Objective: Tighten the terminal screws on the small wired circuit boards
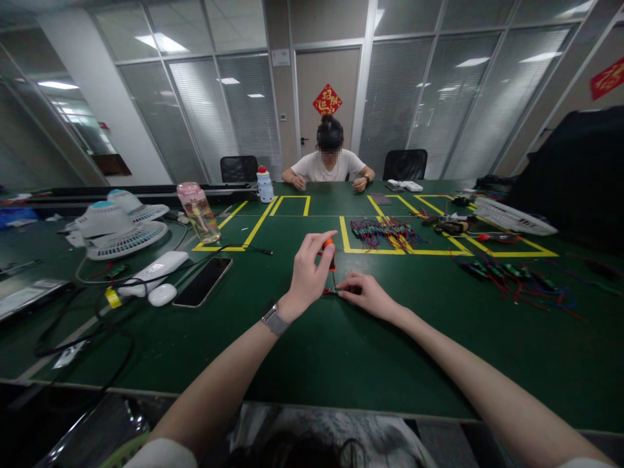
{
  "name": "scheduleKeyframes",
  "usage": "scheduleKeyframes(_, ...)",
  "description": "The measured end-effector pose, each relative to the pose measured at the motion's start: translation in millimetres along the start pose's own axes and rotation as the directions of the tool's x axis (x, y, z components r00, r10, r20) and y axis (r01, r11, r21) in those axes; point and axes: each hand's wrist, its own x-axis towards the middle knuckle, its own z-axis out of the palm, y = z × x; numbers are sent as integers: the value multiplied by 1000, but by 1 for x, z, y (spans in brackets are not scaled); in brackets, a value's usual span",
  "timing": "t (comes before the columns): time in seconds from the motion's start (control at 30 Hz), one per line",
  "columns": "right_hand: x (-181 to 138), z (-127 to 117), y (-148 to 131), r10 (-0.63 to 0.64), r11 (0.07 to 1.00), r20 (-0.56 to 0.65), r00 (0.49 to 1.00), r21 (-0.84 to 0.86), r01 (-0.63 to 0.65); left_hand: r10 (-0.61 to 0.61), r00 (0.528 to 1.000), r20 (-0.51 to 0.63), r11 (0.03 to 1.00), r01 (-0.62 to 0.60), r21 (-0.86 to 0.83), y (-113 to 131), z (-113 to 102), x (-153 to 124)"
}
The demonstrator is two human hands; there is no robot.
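My left hand (308,273), with a watch on its wrist, is closed around a screwdriver (333,261) with an orange and black handle. The screwdriver stands almost upright, its thin shaft pointing down at a small circuit board (331,292) on the green table. Close beside it, my right hand (366,294) pinches the board's right side with its fingertips. Part of the board is hidden by the fingers, and I cannot tell whether the tip sits in a screw.
A phone (203,282), a white earbud case (162,295), a bottle (199,213) and fans (121,227) stand left. Wired circuit boards (385,233) lie beyond my right hand, more boards (517,273) farther right. A person (329,162) sits opposite. Cables (121,325) trail at left.
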Motion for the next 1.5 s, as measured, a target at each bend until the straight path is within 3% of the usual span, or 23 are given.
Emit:
scheduleKeyframes(0.17,0,-1,-3,8,1000,1,1000,4,-8,2,1000,-2,998,-2,-58,-2,2,-1)
scheduleKeyframes(0.37,0,-1,-3,14,1000,0,1000,-5,-14,29,997,-68,999,-25,48,-2,-1,0)
scheduleKeyframes(0.63,-1,-1,-3,21,1000,9,1000,19,-21,-10,1000,26,998,11,-60,-4,1,-1)
scheduleKeyframes(0.87,-1,-2,-5,19,1000,17,1000,3,-19,30,996,-85,997,-23,73,-5,0,0)
scheduleKeyframes(1.07,-1,-2,-6,17,1000,19,1000,12,-17,-36,999,34,999,36,-17,-5,0,-1)
scheduleKeyframes(1.33,-1,-2,-5,18,1000,18,1000,-1,-18,22,999,-47,997,-19,69,-5,-1,0)
scheduleKeyframes(1.5,-1,-2,-4,9,1000,14,1000,-4,-9,-16,999,41,1000,16,-7,-4,0,-1)
